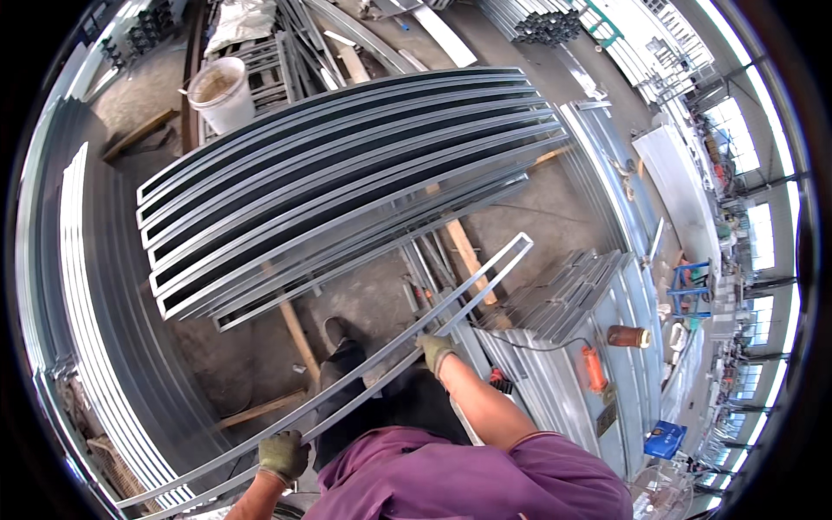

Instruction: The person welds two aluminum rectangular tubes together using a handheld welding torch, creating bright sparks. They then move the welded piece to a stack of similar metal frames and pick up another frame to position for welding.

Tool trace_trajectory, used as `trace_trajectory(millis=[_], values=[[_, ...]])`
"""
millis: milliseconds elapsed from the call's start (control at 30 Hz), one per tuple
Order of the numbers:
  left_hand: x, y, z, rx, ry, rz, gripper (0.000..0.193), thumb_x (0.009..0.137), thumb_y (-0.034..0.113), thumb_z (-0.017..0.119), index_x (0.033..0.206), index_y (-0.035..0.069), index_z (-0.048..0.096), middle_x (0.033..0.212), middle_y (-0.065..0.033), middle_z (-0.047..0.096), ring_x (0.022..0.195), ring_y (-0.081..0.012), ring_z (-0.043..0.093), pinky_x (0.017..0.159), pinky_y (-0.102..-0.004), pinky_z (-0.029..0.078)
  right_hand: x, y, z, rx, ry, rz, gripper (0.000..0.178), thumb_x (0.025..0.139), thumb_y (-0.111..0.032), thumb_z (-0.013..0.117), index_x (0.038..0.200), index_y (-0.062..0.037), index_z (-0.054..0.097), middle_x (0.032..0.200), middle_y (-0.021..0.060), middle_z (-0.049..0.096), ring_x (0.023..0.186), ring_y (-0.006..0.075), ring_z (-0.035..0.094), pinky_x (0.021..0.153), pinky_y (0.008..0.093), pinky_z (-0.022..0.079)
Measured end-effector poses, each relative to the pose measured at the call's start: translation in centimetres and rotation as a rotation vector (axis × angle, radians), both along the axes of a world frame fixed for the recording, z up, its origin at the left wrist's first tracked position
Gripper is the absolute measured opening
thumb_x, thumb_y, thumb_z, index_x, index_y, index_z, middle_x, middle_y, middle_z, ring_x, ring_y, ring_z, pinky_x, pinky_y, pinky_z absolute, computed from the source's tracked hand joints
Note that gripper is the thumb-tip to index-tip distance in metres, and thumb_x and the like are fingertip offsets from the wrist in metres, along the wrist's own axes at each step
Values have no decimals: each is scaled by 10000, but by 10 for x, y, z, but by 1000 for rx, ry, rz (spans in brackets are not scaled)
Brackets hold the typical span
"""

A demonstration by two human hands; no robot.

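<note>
I hold a long narrow grey metal frame [451,299], a thin rectangle of steel bars, slanting from lower left to upper right in front of me. My left hand [283,456], in a green work glove, grips its bars near the lower left end. My right hand [435,350], also gloved, grips the frame near its middle. The frame's far end hangs above the concrete floor. Ahead lies a stack of similar long frames [347,173] resting on wooden beams [465,251]. My purple shirt and dark trousers show at the bottom.
A white bucket [222,91] stands at the far left. Stacked metal sheets [572,347] lie to my right with an orange power tool [594,368] and a brown can [627,336] on them. Long steel profiles [78,286] line the left. A blue box [664,438] sits lower right.
</note>
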State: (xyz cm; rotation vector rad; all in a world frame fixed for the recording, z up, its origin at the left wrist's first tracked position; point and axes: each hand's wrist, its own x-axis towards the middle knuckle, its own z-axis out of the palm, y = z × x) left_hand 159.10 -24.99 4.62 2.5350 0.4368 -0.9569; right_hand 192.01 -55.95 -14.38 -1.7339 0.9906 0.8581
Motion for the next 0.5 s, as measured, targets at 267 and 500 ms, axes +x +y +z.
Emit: trace_trajectory(millis=[267, 500], values=[[118, 10, -83, 109, 57, 45, 216, 943, 324, 753, 1065, 146, 746, 1016, -131, 798, 947, -369, 782, 829, -521, 596, 107, 9, -67, 68, 138, -181, 259, 898, -9, 726, 1152, 15, 682, 1113, 157, 700, 980, 373, 743, 830, 651, 673], [245, -18, -202, 88, 8, 73, 207, 948, 215, 675, 1122, 118, 730, 1058, -166, 795, 1004, -396, 780, 880, -515, 604, 250, -21, -134, 154, -25, -211, 228, 879, -102, 766, 1091, -33, 722, 1059, 155, 706, 899, 365, 726, 691, 610, 672]])
